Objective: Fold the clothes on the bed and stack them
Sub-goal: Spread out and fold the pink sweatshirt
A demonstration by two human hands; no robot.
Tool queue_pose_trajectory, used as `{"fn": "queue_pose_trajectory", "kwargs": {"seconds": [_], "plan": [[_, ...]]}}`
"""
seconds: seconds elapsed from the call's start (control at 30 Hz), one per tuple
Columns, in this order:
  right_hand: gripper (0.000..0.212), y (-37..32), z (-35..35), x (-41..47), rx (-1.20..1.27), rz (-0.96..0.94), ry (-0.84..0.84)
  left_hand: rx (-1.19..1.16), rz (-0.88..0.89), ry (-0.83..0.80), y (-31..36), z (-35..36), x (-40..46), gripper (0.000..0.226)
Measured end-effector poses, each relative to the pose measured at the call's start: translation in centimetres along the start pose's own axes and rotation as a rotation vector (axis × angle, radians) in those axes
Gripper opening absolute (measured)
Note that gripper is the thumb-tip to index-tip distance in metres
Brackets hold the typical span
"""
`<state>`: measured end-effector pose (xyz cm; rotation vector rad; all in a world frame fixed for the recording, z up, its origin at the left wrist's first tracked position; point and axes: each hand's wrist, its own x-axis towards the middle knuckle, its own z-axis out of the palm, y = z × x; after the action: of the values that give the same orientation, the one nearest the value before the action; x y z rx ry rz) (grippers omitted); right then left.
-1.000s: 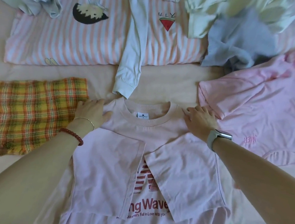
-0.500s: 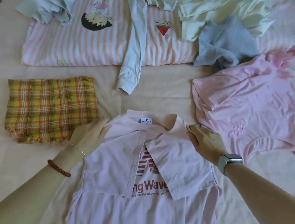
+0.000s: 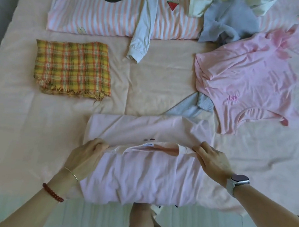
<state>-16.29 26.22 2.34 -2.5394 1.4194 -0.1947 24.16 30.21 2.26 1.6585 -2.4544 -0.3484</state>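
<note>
Two hands hold the collar end of a pale pink T-shirt [image 3: 139, 176] in the lower middle of the frame, near the front edge of the bed [image 3: 14, 119]. The left hand [image 3: 85, 154] has its fingers curled round the shirt's left shoulder, and the right hand [image 3: 211, 160] pinches the right shoulder, the two well apart with the neckline and its white label between them. The upper part of the shirt is doubled over the lower part, so the collar lies across the middle of the garment and a band of plain fabric shows beyond it. The left wrist carries a red bead bracelet [image 3: 53, 192] and a thin chain; the right wrist carries a watch [image 3: 237, 180]. At the left of the frame, above the left hand and apart from it, lies a folded yellow plaid cloth [image 3: 71, 66] with a frayed edge. At the right lies a brighter pink top [image 3: 248, 75], spread out unfolded, and a grey ribbed garment [image 3: 192, 106] peeks from under its lower left edge, just beyond the pale shirt. Along the top of the frame a pink striped pillow [image 3: 102, 18] bears a loose heap of clothes: a light blue sleeve [image 3: 141, 33] hanging down over it, and a grey-blue garment [image 3: 227, 22] at the upper right.
</note>
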Motion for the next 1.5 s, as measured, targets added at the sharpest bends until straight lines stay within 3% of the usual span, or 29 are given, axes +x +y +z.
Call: {"fn": "queue_pose_trajectory", "kwargs": {"seconds": [0.1,0.17,0.27,0.33,0.47,0.57,0.63,0.77,0.83,0.97,1.13,1.33,1.5], "plan": [[0.015,-0.3,2.2,-4.0,0.005,-0.057,-0.074,0.068,0.039,-0.157,0.7,2.0,-3.9,0.037],[0.022,-0.4,3.9,-6.3,0.000,-0.044,-0.198,0.099,0.029,-0.381,0.5,3.8,-6.2,0.053],[0.020,-1.3,5.1,-7.4,-0.074,0.005,-0.516,0.049,-0.141,-0.717,1.3,4.3,-7.1,0.016],[0.026,-1.6,5.2,-6.7,-0.068,0.122,-0.646,0.054,-0.230,-0.670,1.4,4.6,-6.0,0.019],[0.036,-1.6,4.4,-2.5,0.034,0.249,-0.284,0.026,-0.172,-0.321,0.5,3.9,-1.2,0.023],[0.034,-0.4,4.0,1.6,-0.060,0.277,-0.110,0.091,-0.217,-0.257,-1.1,3.7,3.1,0.039],[0.032,0.5,4.2,4.2,-0.061,0.346,-0.119,0.112,-0.300,-0.272,-2.2,3.9,5.6,0.042],[0.044,2.5,5.0,7.2,-0.003,0.419,-0.295,0.159,-0.390,-0.507,-4.9,4.3,8.6,0.052],[0.046,3.4,4.9,8.2,0.011,0.472,-0.357,0.110,-0.415,-0.547,-6.0,4.1,9.2,0.051],[0.046,4.8,4.7,9.3,0.055,0.589,-0.474,-0.005,-0.511,-0.578,-8.0,3.7,10.2,0.046],[0.025,5.5,2.6,9.9,0.024,0.525,-0.572,-0.234,-0.504,-0.591,-9.6,2.1,11.1,0.038],[0.017,5.7,-2.4,9.1,0.093,0.512,-0.565,-0.401,-0.511,-0.541,-9.5,-2.3,10.6,0.006],[0.008,6.3,-6.3,9.7,0.160,0.492,-0.563,-0.445,-0.474,-0.592,-8.3,-6.9,12.5,0.008]]}}
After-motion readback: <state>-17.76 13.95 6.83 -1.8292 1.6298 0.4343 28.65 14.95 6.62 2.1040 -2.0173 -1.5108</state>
